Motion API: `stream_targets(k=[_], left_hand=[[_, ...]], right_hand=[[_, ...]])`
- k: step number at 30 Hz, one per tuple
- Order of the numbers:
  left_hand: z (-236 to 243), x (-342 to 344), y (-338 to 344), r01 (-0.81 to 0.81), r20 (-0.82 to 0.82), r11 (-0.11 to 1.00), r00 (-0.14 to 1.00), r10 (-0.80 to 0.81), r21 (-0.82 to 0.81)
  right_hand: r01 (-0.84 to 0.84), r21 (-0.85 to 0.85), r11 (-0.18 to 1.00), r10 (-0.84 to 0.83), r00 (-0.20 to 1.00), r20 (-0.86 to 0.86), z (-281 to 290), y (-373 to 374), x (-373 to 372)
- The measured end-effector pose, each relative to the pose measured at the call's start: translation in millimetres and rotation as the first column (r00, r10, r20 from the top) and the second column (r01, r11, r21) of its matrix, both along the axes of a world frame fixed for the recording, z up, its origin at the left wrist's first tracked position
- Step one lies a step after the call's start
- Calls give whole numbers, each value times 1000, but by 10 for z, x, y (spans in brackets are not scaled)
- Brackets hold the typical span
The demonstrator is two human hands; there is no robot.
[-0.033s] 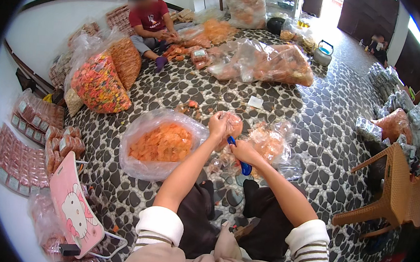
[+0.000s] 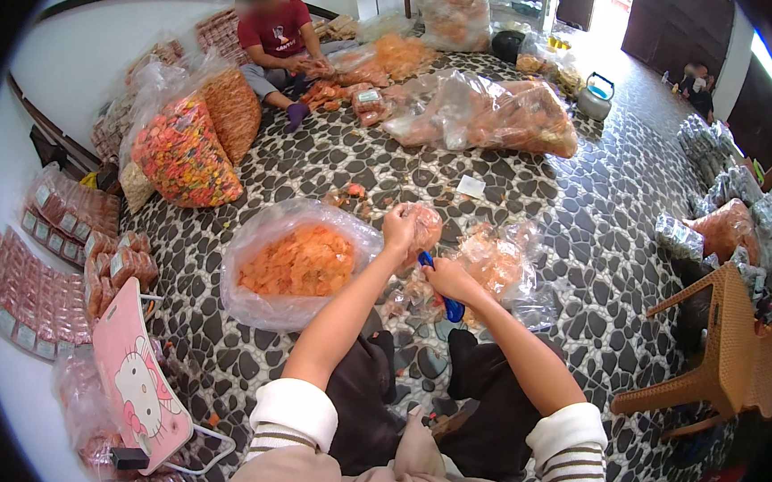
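My left hand [image 2: 397, 230] is closed on the top of a small clear plastic bag [image 2: 424, 228] of orange pieces, held above the floor. Close by, my right hand [image 2: 455, 282] grips a blue stapler-like tool [image 2: 453, 312], whose far end is at the bag; its exact kind is partly hidden by my fingers. On my left a large open plastic sack [image 2: 239, 271] holds loose orange chips [image 2: 299, 262]. To the right of my hands lie several filled clear bags [image 2: 492, 262] in a loose heap.
A pink folding table [image 2: 139, 376] and rows of packed bags [image 2: 28, 297] stand left. Tall sacks of colourful snacks [image 2: 186, 155] lean behind. A co-worker [image 2: 279, 45] sits at the back beside large bags [image 2: 493, 114]. A brown chair [image 2: 723, 345] lies tipped at right; a kettle [image 2: 595, 99] stands farther back.
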State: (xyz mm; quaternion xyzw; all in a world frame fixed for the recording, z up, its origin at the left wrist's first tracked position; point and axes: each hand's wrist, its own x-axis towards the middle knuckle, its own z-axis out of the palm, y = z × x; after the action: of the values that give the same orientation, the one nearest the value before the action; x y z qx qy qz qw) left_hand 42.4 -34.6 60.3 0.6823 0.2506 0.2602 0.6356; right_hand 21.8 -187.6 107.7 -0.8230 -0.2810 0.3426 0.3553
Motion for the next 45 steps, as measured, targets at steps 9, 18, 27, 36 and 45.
stream_targets(k=[9,18,27,36,45], left_hand=[[125,28,205,205,104,957,977,-187,-205],[261,-32,-109,363,-96,928,930,-355,86],[365,-105,-130,554,-103,807,832,-545,206],[326,-133,-65,205,-196,794,974,-110,572],[150,-30,231,-57,-49,841,994,98,538]], right_hand=[[383,255,888,-407,912,44,99,-51,578],[430,274,861,-499,818,287,-149,145,678],[313,543,779,-612,568,550,-58,72,740],[296,250,922,-387,726,568,-103,51,632],[317,165,934,-356,866,352,-378,145,508]])
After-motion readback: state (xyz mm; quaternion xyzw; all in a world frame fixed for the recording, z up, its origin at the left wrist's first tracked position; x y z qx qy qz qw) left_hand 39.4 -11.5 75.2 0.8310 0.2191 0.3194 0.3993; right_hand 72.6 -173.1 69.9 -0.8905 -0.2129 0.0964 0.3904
